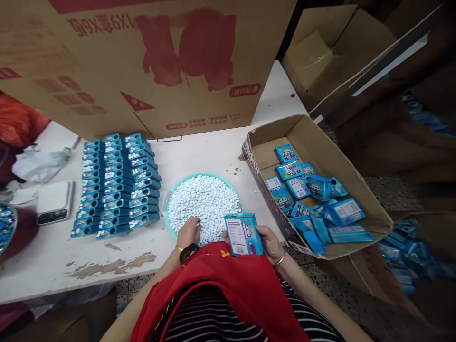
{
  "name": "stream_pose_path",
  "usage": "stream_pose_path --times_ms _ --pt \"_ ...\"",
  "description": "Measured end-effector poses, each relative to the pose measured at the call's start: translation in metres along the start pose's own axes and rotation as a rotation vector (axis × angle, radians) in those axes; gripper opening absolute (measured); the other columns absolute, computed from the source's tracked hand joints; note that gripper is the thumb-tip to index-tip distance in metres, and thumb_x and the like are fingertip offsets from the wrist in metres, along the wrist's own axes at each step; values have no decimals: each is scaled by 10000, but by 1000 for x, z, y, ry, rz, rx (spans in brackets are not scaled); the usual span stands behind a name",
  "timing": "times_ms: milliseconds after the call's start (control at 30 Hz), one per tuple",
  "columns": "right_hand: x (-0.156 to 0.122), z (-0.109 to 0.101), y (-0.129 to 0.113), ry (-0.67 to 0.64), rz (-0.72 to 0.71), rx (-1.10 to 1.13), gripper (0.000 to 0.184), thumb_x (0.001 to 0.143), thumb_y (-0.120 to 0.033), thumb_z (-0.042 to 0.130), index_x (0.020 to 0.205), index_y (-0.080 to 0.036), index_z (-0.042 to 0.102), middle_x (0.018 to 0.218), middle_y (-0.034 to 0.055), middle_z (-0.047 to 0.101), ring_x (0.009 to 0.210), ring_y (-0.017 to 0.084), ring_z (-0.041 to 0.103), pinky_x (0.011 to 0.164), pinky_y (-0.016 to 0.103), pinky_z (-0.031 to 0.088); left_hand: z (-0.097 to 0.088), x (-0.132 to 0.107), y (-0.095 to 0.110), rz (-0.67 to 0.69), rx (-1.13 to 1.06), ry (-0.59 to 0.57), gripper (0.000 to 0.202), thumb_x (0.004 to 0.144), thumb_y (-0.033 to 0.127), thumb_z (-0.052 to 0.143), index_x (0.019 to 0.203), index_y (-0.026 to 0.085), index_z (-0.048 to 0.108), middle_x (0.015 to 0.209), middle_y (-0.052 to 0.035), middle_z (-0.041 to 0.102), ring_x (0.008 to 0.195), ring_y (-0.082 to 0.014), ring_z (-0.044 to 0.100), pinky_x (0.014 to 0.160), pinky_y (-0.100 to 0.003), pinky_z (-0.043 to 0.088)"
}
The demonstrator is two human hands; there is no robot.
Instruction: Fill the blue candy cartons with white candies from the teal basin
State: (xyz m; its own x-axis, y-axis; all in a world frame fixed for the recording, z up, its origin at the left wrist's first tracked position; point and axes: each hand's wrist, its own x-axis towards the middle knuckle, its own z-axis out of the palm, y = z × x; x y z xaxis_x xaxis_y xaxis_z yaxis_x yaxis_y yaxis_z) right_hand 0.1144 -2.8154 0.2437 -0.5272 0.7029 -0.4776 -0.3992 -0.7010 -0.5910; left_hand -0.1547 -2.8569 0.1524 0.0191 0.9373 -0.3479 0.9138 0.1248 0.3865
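Note:
My right hand [271, 244] grips a blue candy box [243, 233] by its side, above my red apron. The box's printed panel and barcode face up. At the near edge of a round turquoise basket [187, 178], my left hand [190, 232] touches a heap of small white candies [203, 202]. Its fingers are curled together, and anything inside them is hidden. Left of the basket, several blue boxes [114, 190] stand in three rows, with white candies showing at their tops.
On the right, an open cardboard tray [366, 199] holds several blue packets [299, 187]. A large printed carton [117, 61] closes off the table's back. Far left are a white scale [54, 199] and a dark red bowl [25, 230]. More cartons [331, 47] stand beyond the tray.

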Motion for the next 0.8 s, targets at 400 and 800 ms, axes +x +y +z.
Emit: stream_pose_path --times_ms 400,800 --pt "31 -31 4 207 -620 -1195 774 657 -388 746 1302 -210 357 1270 145 499 1205 305 477 1065 527 347 -31 -2 -10 119 -209 40 234 880 331 450 1051 194 531 1008 -65 624 922 -173 604 825 -314 495" --pt "63 -22 19 101 -848 -1485 744 682 -210 628 1344 -198 288 1306 152 475 1277 304 418 1110 585 262 -136 1 47 366 -99 -32 229 904 308 445 1064 187 555 951 -68 636 881 -167 594 785 -295 476"
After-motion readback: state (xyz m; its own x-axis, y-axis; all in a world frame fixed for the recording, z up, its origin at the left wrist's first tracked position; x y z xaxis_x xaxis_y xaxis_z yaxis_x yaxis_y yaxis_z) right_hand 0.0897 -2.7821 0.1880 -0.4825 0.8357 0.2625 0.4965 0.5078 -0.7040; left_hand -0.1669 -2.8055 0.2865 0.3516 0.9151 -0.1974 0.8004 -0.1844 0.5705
